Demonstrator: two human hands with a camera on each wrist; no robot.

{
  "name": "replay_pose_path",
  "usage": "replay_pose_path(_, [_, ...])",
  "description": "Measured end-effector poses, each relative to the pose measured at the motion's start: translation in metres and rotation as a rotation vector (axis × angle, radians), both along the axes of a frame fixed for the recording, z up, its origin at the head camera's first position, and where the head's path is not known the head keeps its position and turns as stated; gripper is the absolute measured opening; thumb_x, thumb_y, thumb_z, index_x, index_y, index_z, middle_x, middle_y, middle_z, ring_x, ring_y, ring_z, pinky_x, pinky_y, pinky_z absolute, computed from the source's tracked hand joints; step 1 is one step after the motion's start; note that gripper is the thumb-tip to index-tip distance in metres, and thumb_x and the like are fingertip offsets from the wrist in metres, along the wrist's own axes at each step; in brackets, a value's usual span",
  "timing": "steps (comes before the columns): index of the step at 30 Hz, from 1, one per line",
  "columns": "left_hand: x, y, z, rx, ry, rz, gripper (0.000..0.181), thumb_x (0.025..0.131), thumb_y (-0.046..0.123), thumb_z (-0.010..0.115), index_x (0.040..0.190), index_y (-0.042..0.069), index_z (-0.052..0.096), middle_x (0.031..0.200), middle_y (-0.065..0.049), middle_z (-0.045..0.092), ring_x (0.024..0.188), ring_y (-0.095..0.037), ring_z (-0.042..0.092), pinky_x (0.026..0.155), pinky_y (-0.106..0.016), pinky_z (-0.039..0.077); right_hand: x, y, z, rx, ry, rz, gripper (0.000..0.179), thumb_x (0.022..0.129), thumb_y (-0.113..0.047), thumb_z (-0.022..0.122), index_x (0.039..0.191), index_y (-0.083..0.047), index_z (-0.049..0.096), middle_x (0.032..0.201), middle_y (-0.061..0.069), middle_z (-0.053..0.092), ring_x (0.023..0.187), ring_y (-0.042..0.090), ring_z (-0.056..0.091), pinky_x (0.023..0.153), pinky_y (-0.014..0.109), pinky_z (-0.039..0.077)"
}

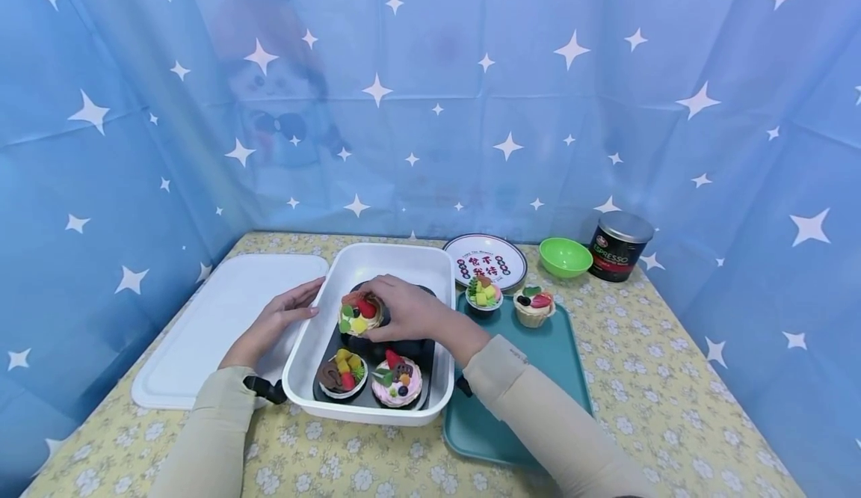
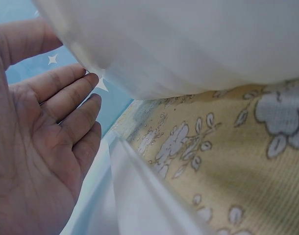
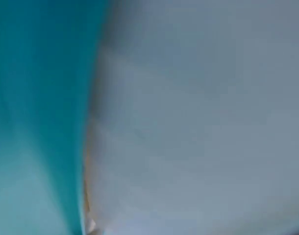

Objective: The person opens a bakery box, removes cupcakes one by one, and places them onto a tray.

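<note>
The bench [image 1: 323, 468] is covered by a yellow cloth [image 1: 639, 386] with white flowers, and blue curtains [image 1: 430, 42] with white stars surround its back and both sides. The right hand [image 1: 410, 311] grips a fruit-topped cupcake [image 1: 358, 320] over the black pan [image 1: 395, 348] inside the white box [image 1: 363, 411]. The left hand [image 1: 277, 320], fingers relaxed, is at the box's left wall. A teal tray [image 1: 484, 434] lies on the right.
</note>
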State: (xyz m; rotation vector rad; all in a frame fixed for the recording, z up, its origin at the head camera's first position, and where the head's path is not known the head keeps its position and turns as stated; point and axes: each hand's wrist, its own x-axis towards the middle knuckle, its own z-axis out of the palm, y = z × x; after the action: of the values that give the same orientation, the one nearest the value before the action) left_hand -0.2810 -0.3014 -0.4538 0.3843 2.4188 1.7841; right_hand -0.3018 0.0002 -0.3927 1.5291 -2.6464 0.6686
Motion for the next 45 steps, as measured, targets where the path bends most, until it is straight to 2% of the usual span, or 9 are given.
replay_pose_path(7, [0.000,0.000,-0.002,-0.005,0.005,0.007,0.063,0.099,0.023,0.062,0.157,0.018,0.038,0.162,-0.008,0.033,0.150,-0.033,0.025,0.121,-0.058,0.014,0.002,0.033,0.016,-0.084,-0.030,-0.060,0.066,0.085,-0.041,0.079,0.140,-0.015,0.053,0.125,-0.002,0.059,0.107,0.009,0.058,0.089,0.028,0.053])
replay_pose_path(18, [0.000,-0.002,0.000,0.006,0.034,-0.020,0.064,0.100,0.022,0.061,0.158,0.017,0.036,0.161,-0.008,0.034,0.150,-0.032,0.027,0.120,-0.056,0.017,0.006,0.116,0.030,-0.216,-0.052,-0.219,0.066,0.080,-0.034,0.086,0.136,-0.014,0.057,0.121,-0.001,0.063,0.109,0.017,0.062,0.091,0.042,0.057])
replay_pose_path(21, [0.000,-0.001,0.000,0.011,0.039,-0.033,0.063,0.100,0.021,0.061,0.158,0.016,0.035,0.162,-0.009,0.033,0.150,-0.031,0.027,0.120,-0.055,0.018,0.011,0.139,0.026,-0.238,-0.088,-0.269,0.064,0.080,-0.035,0.087,0.134,-0.018,0.059,0.118,-0.003,0.064,0.107,0.017,0.064,0.092,0.045,0.056])
replay_pose_path(25, [0.000,0.000,0.000,0.007,0.038,-0.038,0.063,0.101,0.021,0.060,0.158,0.016,0.035,0.162,-0.009,0.032,0.150,-0.032,0.027,0.120,-0.055,0.018,0.017,0.164,0.015,-0.244,-0.179,-0.317,0.062,0.080,-0.040,0.086,0.135,-0.025,0.060,0.123,-0.007,0.063,0.108,0.017,0.062,0.094,0.048,0.054])
replay_pose_path(30, [0.000,0.000,-0.001,0.011,0.030,-0.029,0.063,0.101,0.021,0.060,0.158,0.016,0.035,0.162,-0.008,0.033,0.149,-0.030,0.027,0.120,-0.055,0.018,0.019,0.185,0.005,-0.212,-0.261,-0.355,0.064,0.079,-0.044,0.086,0.132,-0.018,0.061,0.120,-0.002,0.065,0.109,0.021,0.063,0.095,0.049,0.053])
replay_pose_path(33, [0.000,-0.001,-0.001,0.015,0.029,-0.031,0.063,0.101,0.021,0.060,0.158,0.016,0.034,0.162,-0.007,0.033,0.149,-0.030,0.028,0.120,-0.055,0.019,0.016,0.190,0.003,-0.164,-0.292,-0.368,0.064,0.077,-0.045,0.087,0.128,-0.016,0.062,0.114,-0.001,0.067,0.107,0.021,0.063,0.094,0.049,0.054])
replay_pose_path(39, [0.001,-0.003,-0.001,0.005,0.035,-0.038,0.063,0.101,0.023,0.059,0.159,0.016,0.034,0.163,-0.008,0.031,0.150,-0.031,0.025,0.120,-0.056,0.018,0.010,0.193,-0.004,-0.059,-0.366,-0.340,0.059,0.078,-0.045,0.086,0.125,-0.019,0.063,0.111,-0.004,0.066,0.103,0.017,0.063,0.092,0.047,0.054])
replay_pose_path(40, [0.001,-0.003,-0.001,0.004,0.036,-0.039,0.063,0.101,0.024,0.059,0.159,0.016,0.033,0.163,-0.007,0.031,0.150,-0.031,0.025,0.121,-0.049,0.021,0.009,0.194,-0.006,-0.049,-0.371,-0.336,0.059,0.078,-0.045,0.086,0.126,-0.019,0.063,0.112,-0.004,0.066,0.103,0.018,0.063,0.092,0.046,0.054])
replay_pose_path(45, [0.001,-0.002,0.000,0.006,0.035,-0.041,0.063,0.101,0.023,0.059,0.159,0.016,0.033,0.163,-0.007,0.031,0.150,-0.031,0.025,0.121,-0.048,0.021,0.007,0.196,-0.015,-0.033,-0.424,-0.324,0.060,0.080,-0.042,0.085,0.130,-0.018,0.061,0.115,-0.002,0.065,0.106,0.018,0.063,0.092,0.042,0.054])
